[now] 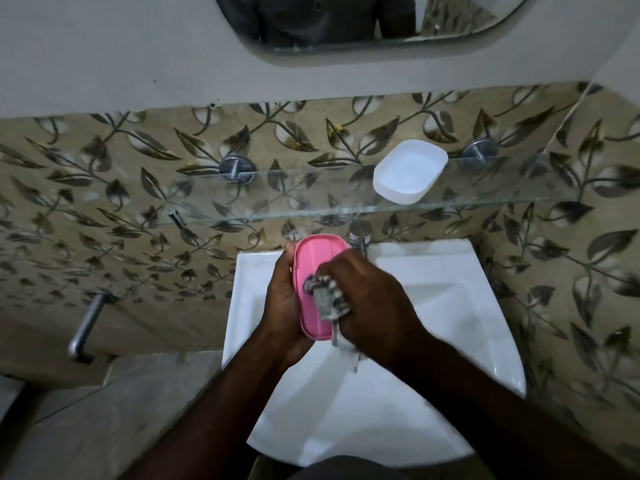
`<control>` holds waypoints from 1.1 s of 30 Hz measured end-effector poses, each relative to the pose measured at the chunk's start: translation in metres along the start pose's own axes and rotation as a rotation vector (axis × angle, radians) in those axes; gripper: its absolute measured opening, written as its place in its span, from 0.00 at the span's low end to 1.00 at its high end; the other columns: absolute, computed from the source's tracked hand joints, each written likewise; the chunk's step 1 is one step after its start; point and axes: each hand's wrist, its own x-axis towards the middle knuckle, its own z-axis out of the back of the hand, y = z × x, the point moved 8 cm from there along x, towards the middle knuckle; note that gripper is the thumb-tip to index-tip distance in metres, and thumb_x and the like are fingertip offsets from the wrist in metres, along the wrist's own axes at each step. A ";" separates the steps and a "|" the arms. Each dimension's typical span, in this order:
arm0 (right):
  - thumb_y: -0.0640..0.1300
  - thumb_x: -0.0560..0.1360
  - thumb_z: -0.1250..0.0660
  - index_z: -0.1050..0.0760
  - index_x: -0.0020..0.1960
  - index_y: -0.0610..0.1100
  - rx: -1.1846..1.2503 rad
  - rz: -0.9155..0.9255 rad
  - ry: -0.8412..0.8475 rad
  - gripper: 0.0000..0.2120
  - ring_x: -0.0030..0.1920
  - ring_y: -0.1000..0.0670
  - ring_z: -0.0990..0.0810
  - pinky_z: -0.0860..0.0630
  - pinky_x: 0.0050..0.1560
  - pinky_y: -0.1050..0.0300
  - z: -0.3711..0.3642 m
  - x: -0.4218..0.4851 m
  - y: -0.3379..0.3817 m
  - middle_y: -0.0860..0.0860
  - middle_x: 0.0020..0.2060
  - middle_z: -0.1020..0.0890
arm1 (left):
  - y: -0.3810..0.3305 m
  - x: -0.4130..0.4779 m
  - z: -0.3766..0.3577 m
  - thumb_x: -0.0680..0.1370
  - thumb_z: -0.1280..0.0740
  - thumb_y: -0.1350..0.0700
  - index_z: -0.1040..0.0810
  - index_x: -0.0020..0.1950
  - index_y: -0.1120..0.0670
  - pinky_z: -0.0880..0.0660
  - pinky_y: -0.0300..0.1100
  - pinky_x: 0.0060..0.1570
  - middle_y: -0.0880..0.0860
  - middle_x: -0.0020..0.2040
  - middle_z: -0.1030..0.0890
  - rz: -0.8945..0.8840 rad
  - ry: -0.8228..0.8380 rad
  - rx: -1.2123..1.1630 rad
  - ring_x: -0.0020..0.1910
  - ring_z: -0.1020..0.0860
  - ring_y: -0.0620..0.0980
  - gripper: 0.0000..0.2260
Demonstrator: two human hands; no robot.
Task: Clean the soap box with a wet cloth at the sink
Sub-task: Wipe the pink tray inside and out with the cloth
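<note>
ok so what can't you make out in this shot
Head view only.
cloth: mostly buried under the right hand, motion-blurred; wetness unclear.
pink soap box: its underside covered by the left hand.
tap: partly behind the box; whether it runs, unclear.
mirror: cut off by the top edge.

Left forearm (235, 403) and right forearm (467, 386) were bare along whole visible length. Left hand (285, 306) and right hand (370, 306) were bare too. Right one was motion-blurred, fine detail lost. Dark grey fabric garment (346, 469) showed as rounded fold at bottom edge, between forearms. Rounded wall mirror (311, 46) reflected torso in dark, near-black top (311, 19). Small ring-shaped metal zip pull (74, 1) showed near left of reflection. Sleeve length in reflection could not be told.
</note>
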 end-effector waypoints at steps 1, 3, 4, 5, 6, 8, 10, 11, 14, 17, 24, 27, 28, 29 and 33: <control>0.42 0.66 0.42 0.24 0.51 0.43 -0.030 -0.041 -0.055 0.16 0.42 0.45 0.22 0.27 0.39 0.55 0.008 0.010 -0.005 0.47 0.46 0.22 | 0.001 0.000 -0.004 0.72 0.43 0.35 0.18 0.56 0.58 0.23 0.50 0.50 0.60 0.52 0.17 -0.010 0.018 0.012 0.49 0.17 0.56 0.30; 0.39 0.66 0.39 0.24 0.52 0.43 -0.042 -0.147 -0.152 0.15 0.44 0.43 0.21 0.24 0.40 0.53 0.020 0.023 -0.020 0.47 0.47 0.23 | 0.004 -0.001 -0.007 0.73 0.43 0.36 0.18 0.57 0.55 0.25 0.53 0.57 0.59 0.54 0.17 -0.028 0.031 0.045 0.51 0.18 0.57 0.28; 0.38 0.66 0.39 0.25 0.53 0.43 -0.033 -0.199 -0.181 0.15 0.45 0.42 0.21 0.23 0.41 0.51 0.022 0.022 -0.026 0.47 0.48 0.23 | 0.005 0.000 -0.007 0.73 0.44 0.36 0.19 0.59 0.55 0.27 0.55 0.59 0.59 0.55 0.17 -0.029 0.028 0.060 0.52 0.19 0.58 0.29; 0.37 0.67 0.38 0.25 0.53 0.43 -0.020 -0.240 -0.188 0.15 0.46 0.41 0.21 0.23 0.43 0.49 0.020 0.016 -0.030 0.47 0.48 0.22 | 0.005 0.000 -0.009 0.73 0.44 0.35 0.20 0.60 0.55 0.28 0.55 0.60 0.59 0.55 0.17 -0.027 0.030 0.062 0.53 0.19 0.57 0.30; 0.37 0.66 0.39 0.24 0.52 0.44 0.002 -0.257 -0.175 0.15 0.46 0.40 0.20 0.22 0.43 0.48 0.015 0.008 -0.029 0.46 0.48 0.22 | 0.004 0.000 -0.007 0.73 0.44 0.35 0.20 0.60 0.57 0.27 0.53 0.59 0.59 0.55 0.17 -0.029 0.020 0.052 0.53 0.18 0.57 0.31; 0.39 0.65 0.39 0.24 0.52 0.45 0.065 -0.209 -0.105 0.16 0.44 0.41 0.20 0.22 0.42 0.48 0.002 -0.009 -0.012 0.47 0.46 0.22 | 0.004 0.001 -0.001 0.74 0.45 0.33 0.18 0.55 0.60 0.23 0.48 0.52 0.60 0.50 0.16 -0.008 -0.009 0.039 0.47 0.17 0.55 0.32; 0.40 0.64 0.35 0.23 0.52 0.45 0.065 -0.057 -0.018 0.16 0.42 0.42 0.21 0.22 0.39 0.50 -0.008 -0.014 0.012 0.47 0.45 0.22 | 0.006 0.002 0.002 0.74 0.44 0.33 0.18 0.51 0.61 0.20 0.43 0.44 0.59 0.46 0.17 0.020 -0.018 0.035 0.43 0.17 0.54 0.32; 0.40 0.64 0.33 0.23 0.52 0.45 0.032 0.005 -0.009 0.16 0.41 0.44 0.21 0.23 0.38 0.52 -0.008 -0.010 0.018 0.47 0.45 0.22 | 0.007 0.001 0.003 0.75 0.44 0.34 0.17 0.49 0.60 0.20 0.41 0.42 0.58 0.45 0.16 0.019 -0.024 0.038 0.42 0.16 0.53 0.31; 0.37 0.66 0.33 0.23 0.52 0.43 -0.074 0.008 -0.119 0.15 0.42 0.45 0.22 0.26 0.37 0.54 0.009 0.015 0.002 0.47 0.45 0.22 | 0.003 0.000 -0.004 0.78 0.46 0.38 0.16 0.53 0.55 0.23 0.47 0.53 0.58 0.52 0.16 -0.065 -0.028 0.100 0.50 0.17 0.54 0.26; 0.36 0.67 0.32 0.24 0.53 0.44 -0.149 -0.126 -0.161 0.15 0.43 0.42 0.20 0.23 0.37 0.52 0.016 0.023 -0.022 0.47 0.47 0.23 | -0.001 -0.005 -0.006 0.78 0.47 0.37 0.21 0.61 0.55 0.26 0.55 0.59 0.60 0.56 0.17 -0.136 -0.054 0.139 0.55 0.19 0.59 0.27; 0.42 0.71 0.34 0.29 0.43 0.49 -0.077 -0.386 -0.023 0.04 0.46 0.41 0.21 0.26 0.44 0.51 -0.013 -0.015 -0.050 0.47 0.45 0.21 | -0.011 -0.008 0.009 0.72 0.45 0.33 0.24 0.64 0.56 0.21 0.50 0.51 0.57 0.50 0.15 -0.248 -0.136 0.264 0.51 0.17 0.55 0.33; 0.47 0.73 0.32 0.31 0.36 0.47 0.102 -0.445 0.053 0.11 0.38 0.46 0.22 0.26 0.39 0.53 -0.034 -0.035 -0.049 0.49 0.34 0.21 | -0.030 -0.007 0.007 0.71 0.44 0.34 0.23 0.61 0.57 0.23 0.54 0.52 0.60 0.50 0.16 -0.306 -0.132 0.346 0.49 0.18 0.56 0.32; 0.47 0.73 0.31 0.30 0.36 0.45 0.185 -0.483 0.058 0.11 0.36 0.47 0.22 0.26 0.38 0.52 -0.038 -0.040 -0.053 0.49 0.32 0.21 | -0.033 -0.007 0.003 0.71 0.44 0.34 0.22 0.61 0.58 0.23 0.54 0.53 0.61 0.51 0.17 -0.307 -0.121 0.364 0.49 0.18 0.57 0.33; 0.47 0.72 0.30 0.28 0.37 0.43 0.272 -0.522 0.058 0.11 0.35 0.47 0.21 0.24 0.38 0.50 -0.039 -0.042 -0.057 0.48 0.32 0.21 | -0.034 -0.007 0.000 0.70 0.43 0.33 0.23 0.61 0.59 0.23 0.54 0.53 0.61 0.51 0.17 -0.301 -0.118 0.371 0.48 0.19 0.57 0.34; 0.45 0.71 0.29 0.27 0.39 0.44 0.384 -0.556 -0.125 0.08 0.36 0.49 0.20 0.22 0.39 0.49 -0.013 -0.028 -0.070 0.49 0.33 0.19 | -0.023 -0.006 -0.011 0.71 0.44 0.32 0.22 0.61 0.58 0.21 0.49 0.50 0.57 0.49 0.16 -0.251 -0.064 0.373 0.47 0.17 0.55 0.34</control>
